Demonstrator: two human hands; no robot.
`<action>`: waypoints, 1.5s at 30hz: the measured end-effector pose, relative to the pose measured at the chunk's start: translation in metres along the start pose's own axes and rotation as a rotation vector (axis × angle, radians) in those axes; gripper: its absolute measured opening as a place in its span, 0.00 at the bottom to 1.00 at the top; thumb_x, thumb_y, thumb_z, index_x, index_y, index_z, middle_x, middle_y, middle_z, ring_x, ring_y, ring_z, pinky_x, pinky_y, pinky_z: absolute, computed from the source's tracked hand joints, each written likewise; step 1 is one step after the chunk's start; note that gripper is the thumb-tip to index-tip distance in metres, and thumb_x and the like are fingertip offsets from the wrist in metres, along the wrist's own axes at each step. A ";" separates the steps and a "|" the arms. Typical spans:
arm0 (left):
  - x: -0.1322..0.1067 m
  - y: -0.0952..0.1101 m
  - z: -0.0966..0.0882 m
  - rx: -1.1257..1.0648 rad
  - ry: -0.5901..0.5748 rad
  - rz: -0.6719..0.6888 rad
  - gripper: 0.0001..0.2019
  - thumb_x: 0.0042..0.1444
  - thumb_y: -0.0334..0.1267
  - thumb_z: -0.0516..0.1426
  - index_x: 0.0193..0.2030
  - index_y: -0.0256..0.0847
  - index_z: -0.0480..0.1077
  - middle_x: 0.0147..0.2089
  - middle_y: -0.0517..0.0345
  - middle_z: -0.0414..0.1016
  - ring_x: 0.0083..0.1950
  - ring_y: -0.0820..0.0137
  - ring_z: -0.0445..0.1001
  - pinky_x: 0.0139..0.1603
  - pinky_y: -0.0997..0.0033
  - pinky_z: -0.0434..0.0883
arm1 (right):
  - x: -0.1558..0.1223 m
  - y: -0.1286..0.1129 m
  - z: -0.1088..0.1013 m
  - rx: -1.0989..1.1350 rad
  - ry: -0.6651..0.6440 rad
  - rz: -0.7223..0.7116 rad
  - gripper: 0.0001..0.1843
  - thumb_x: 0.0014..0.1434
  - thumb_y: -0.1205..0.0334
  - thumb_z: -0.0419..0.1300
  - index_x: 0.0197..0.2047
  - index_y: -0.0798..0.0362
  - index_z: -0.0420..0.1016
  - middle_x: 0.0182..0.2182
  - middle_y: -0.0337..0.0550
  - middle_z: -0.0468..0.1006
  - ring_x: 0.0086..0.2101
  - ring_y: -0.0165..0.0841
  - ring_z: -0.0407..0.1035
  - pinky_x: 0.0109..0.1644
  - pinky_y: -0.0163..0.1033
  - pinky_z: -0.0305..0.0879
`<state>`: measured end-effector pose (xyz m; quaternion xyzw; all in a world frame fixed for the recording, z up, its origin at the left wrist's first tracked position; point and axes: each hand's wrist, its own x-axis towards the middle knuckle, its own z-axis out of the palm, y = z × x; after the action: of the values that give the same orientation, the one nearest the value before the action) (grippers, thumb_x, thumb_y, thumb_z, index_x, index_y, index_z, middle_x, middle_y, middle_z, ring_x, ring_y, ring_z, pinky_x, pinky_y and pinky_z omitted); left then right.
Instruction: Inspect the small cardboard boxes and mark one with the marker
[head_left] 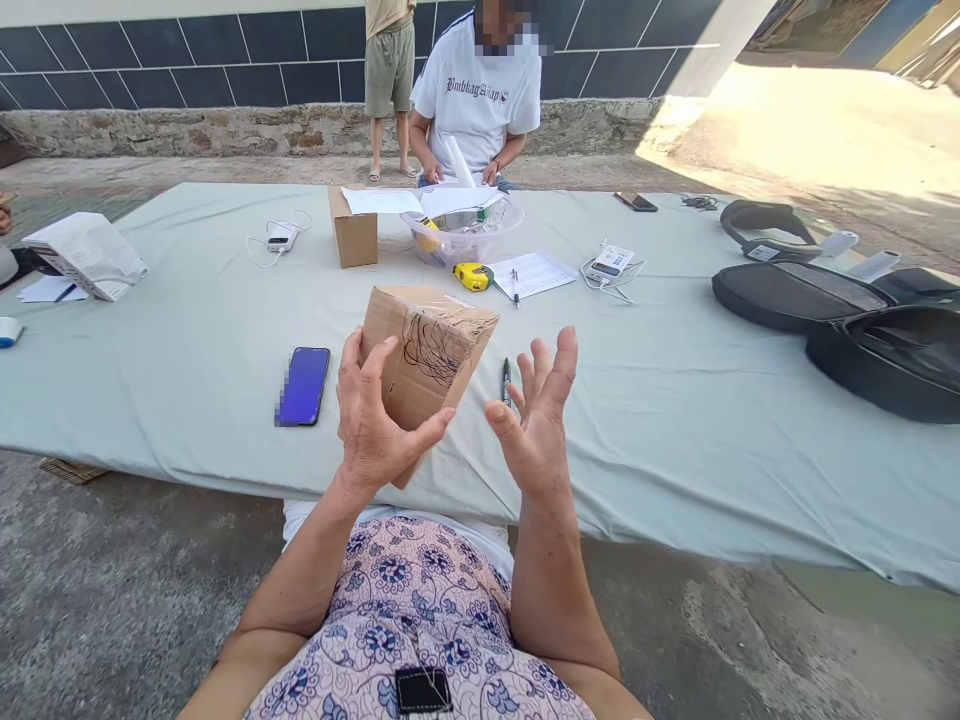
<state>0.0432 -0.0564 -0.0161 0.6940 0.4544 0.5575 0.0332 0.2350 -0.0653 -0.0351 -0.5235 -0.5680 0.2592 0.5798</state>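
Note:
A brown cardboard box (pixel 409 385) with black scribbles on one face is tilted above the near side of the table. My left hand (pixel 375 420) grips it from the left, the thumb across its near side and the fingers along its left edge. To the right of the box, my right hand (pixel 536 430) is raised with its fingers spread and holds nothing. Just behind the right hand, a black marker pen (pixel 506 382) lies on the cloth. A phone with a blue screen (pixel 304 387) rests left of my left hand.
A yellow tape measure (pixel 473 276), a sheet with a pen (pixel 532 275) and a plastic basin (pixel 480 240) sit farther back, beside another cardboard box (pixel 355 238). Power banks (pixel 282 237) lie on the cloth. Open black cases (pixel 892 350) occupy the right. A person (pixel 480 90) sits opposite.

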 end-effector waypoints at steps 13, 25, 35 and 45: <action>-0.010 0.001 0.016 0.112 0.148 0.151 0.33 0.46 0.52 0.74 0.52 0.51 0.61 0.78 0.43 0.57 0.75 0.44 0.62 0.70 0.37 0.59 | -0.013 -0.038 0.010 -0.142 -0.011 -0.105 0.59 0.65 0.47 0.62 0.77 0.26 0.16 0.80 0.50 0.41 0.77 0.55 0.46 0.68 0.76 0.63; -0.004 -0.001 0.006 -0.408 -0.005 -0.228 0.32 0.53 0.59 0.67 0.51 0.50 0.53 0.77 0.39 0.54 0.76 0.51 0.63 0.68 0.45 0.67 | -0.006 -0.027 -0.003 -0.013 0.091 -0.102 0.49 0.68 0.38 0.56 0.78 0.28 0.26 0.78 0.49 0.47 0.76 0.53 0.50 0.72 0.73 0.57; 0.007 -0.028 -0.001 -0.941 -0.038 -0.555 0.30 0.51 0.62 0.66 0.48 0.49 0.57 0.67 0.49 0.71 0.63 0.57 0.76 0.57 0.56 0.76 | 0.009 0.007 -0.018 0.250 -0.196 0.137 0.59 0.58 0.24 0.59 0.80 0.32 0.34 0.74 0.54 0.61 0.71 0.54 0.61 0.66 0.66 0.70; 0.010 -0.013 -0.007 -1.127 -0.056 -0.617 0.28 0.51 0.58 0.69 0.50 0.49 0.64 0.58 0.53 0.77 0.63 0.54 0.76 0.61 0.52 0.75 | 0.003 -0.012 -0.020 0.466 -0.403 0.238 0.65 0.53 0.31 0.70 0.80 0.34 0.35 0.75 0.48 0.60 0.71 0.57 0.60 0.68 0.62 0.70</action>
<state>0.0296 -0.0455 -0.0133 0.4218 0.2693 0.6574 0.5634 0.2511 -0.0729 -0.0191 -0.3776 -0.5313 0.5467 0.5256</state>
